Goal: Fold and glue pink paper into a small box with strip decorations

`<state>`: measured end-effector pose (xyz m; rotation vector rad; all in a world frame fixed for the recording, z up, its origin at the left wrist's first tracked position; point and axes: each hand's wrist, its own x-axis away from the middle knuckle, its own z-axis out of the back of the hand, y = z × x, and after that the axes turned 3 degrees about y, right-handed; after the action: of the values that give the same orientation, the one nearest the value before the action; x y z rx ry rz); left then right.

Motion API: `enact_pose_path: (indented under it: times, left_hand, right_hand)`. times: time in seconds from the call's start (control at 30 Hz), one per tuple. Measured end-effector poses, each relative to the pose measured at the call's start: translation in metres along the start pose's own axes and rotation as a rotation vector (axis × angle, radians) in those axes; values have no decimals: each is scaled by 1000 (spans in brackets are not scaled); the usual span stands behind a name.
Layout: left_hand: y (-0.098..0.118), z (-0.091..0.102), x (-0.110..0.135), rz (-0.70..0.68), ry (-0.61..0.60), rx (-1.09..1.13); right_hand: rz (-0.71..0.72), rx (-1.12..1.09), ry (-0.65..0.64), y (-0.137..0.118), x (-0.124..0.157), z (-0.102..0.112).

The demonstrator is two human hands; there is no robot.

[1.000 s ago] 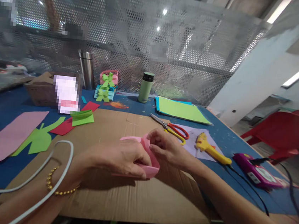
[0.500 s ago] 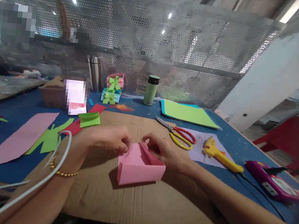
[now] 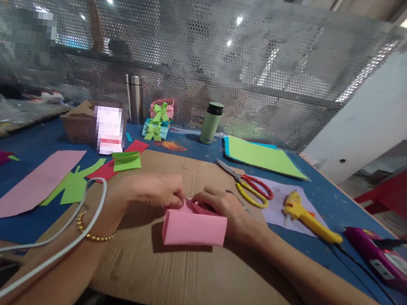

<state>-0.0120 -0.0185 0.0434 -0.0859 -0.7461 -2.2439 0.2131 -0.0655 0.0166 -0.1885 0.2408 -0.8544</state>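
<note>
A small pink paper box [image 3: 194,230] sits over the brown cardboard sheet [image 3: 176,276], its plain front side facing me. My left hand [image 3: 165,189] is closed at the box's far left corner, fingers pinching the paper there. On the far right side, my right hand [image 3: 216,201] has its fingers curled over the rim, gripping a flap; some fingertips are hidden behind the paper. To the right lie scissors [image 3: 247,184] with one red and one yellow handle, near a yellow glue gun [image 3: 309,221] on pale purple paper [image 3: 272,218].
Green and blue sheets [image 3: 264,158] lie at the back right, beside a green flask [image 3: 212,123]. A steel bottle [image 3: 135,99], small bow-topped paper bags [image 3: 158,121] and a phone [image 3: 109,130] stand behind. Pink paper [image 3: 34,185] lies left; a power strip [image 3: 383,259] lies right.
The pink box has tipped, so less of its inside shows and its front faces me more squarely. My right hand has lowered slightly around its side. The whole view has shifted a little.
</note>
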Motion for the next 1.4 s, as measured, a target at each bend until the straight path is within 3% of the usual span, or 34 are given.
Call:
enact_pose_path:
  times: [0.3,1.07,1.4]
  left_hand:
    - [4,2,5,-70,-47,-28]
    - [11,3,10,51,-15,10]
    - [10,3,9,-33,-28,-49]
  right_hand:
    - [53,-12,96,14,3,-21]
    - [131,129,86,15,5,-22]
    - [143,149,95,14,5,-20]
